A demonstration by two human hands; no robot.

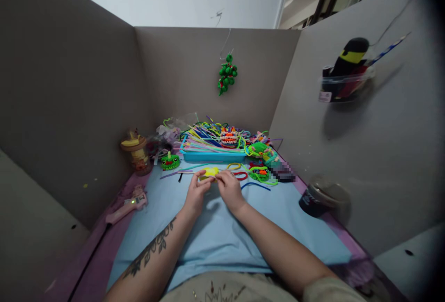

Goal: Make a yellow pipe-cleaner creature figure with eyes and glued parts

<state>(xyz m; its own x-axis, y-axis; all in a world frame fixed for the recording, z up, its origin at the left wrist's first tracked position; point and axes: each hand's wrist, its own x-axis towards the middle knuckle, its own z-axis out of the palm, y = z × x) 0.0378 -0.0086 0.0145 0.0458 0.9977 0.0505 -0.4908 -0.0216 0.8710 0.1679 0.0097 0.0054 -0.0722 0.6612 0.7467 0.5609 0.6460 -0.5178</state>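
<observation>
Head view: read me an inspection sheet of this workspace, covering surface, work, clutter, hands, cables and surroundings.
Surface: light blue cloth, wrinkled.
Work: yellow piece, details too small to tell.
Clutter: blue tray heaped with coloured strands; green crafted piece to its left.
Hands: left hand and right hand both hold the yellow piece.
Cables: black cable from the pink tool at left.
Surroundings: grey panels; green ornament hanging at the back.

A lone head-worn camera looks forward and down from the near side of the desk (271, 230), close above the wearer's shirt (222, 288). Its wide view spans the left hand (196, 190), the right hand (231, 189) and, farther off, the far panel (184, 72).
</observation>
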